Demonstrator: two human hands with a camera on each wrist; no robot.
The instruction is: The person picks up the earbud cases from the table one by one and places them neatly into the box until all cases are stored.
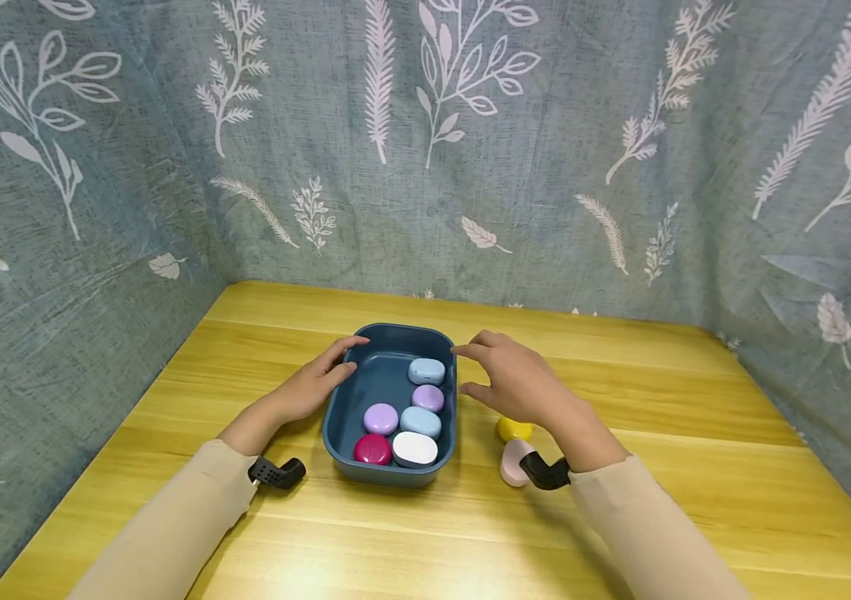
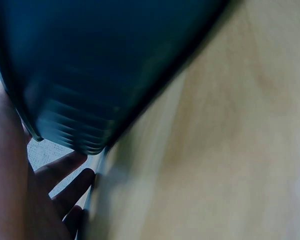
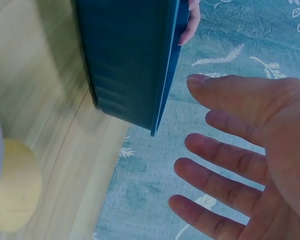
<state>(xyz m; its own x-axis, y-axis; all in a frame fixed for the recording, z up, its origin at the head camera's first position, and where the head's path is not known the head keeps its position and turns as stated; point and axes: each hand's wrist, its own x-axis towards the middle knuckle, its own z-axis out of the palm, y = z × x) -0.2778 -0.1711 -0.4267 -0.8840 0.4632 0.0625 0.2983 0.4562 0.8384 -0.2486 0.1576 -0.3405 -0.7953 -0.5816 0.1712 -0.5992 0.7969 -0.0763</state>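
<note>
A dark blue rectangular bin (image 1: pixel 387 475) stands on the wooden table, holding several small rounded cases: a magenta one (image 1: pixel 372 450), a white oval one (image 1: pixel 415 450), purple ones and light blue ones (image 1: pixel 427 371). At its left side, my left hand (image 1: pixel 312 385) rests with thumb and index fingertips over the rim; the other fingers spread loosely outside, near the bin's ribbed wall (image 2: pixel 75 120) in the left wrist view. My right hand (image 1: pixel 518 379) hovers beside the right rim, fingers extended and spread. The right wrist view shows a gap between that hand (image 3: pixel 255 150) and the bin.
Beneath my right wrist, a yellow rounded case (image 1: pixel 515 429) and a pale pink one (image 1: pixel 515 463) lie on the table (image 1: pixel 410 542). A blue-grey curtain (image 1: pixel 410 208) with white leaf prints hangs behind and along both sides.
</note>
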